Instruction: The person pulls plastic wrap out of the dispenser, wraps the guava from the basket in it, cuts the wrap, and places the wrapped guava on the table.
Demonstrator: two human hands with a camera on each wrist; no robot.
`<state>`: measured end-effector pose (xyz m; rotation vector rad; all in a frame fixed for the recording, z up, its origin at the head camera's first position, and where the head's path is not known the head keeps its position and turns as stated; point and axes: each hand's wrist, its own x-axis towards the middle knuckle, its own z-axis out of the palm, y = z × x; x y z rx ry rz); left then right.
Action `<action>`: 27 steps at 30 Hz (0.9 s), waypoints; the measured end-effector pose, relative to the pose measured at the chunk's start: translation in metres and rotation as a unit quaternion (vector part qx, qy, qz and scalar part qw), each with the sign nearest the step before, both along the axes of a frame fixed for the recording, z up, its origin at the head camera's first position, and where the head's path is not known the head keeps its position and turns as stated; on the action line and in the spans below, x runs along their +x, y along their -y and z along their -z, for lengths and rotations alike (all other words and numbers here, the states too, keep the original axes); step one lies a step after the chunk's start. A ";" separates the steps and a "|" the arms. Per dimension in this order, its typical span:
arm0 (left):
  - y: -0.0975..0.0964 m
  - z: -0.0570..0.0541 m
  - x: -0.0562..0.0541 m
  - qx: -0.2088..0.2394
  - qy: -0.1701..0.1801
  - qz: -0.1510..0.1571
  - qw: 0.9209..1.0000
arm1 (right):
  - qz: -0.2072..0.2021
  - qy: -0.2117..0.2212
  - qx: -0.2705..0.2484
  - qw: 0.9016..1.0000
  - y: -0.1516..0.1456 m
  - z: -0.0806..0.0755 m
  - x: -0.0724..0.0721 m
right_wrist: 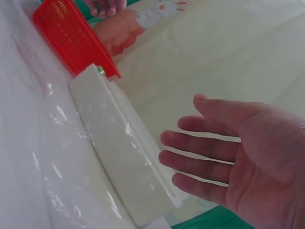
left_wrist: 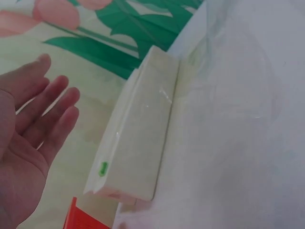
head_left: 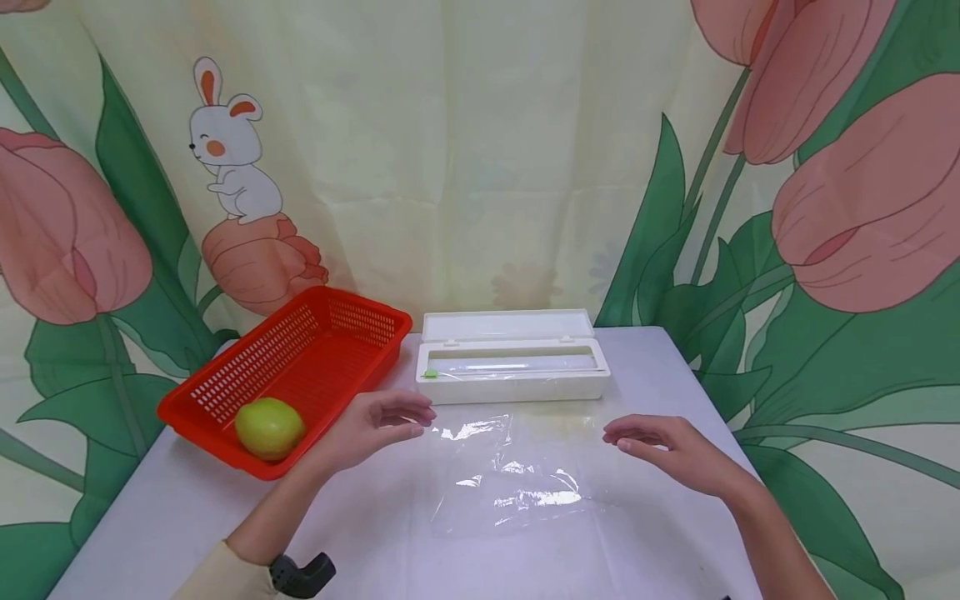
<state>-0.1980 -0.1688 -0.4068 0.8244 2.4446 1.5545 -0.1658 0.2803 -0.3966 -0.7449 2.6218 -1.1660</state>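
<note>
Plastic film (head_left: 517, 483), glossy, creased, lies between hands (head_left: 378, 432) (head_left: 678, 454); oblong box (head_left: 517, 390) behind.

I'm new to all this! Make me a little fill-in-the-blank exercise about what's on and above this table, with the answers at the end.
1. The green fruit sits inside a basket coloured ____.
2. Clear film lies in front of the white box, whose lid is not shut but ____.
3. Of the left hand and the right hand, the one nearer the fruit is the ____.

Missing words: red; open; left.
</note>
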 end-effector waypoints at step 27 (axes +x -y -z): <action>-0.011 0.032 -0.035 -0.007 0.035 0.035 0.999 | 0.015 0.012 -0.044 0.999 0.019 0.055 -0.068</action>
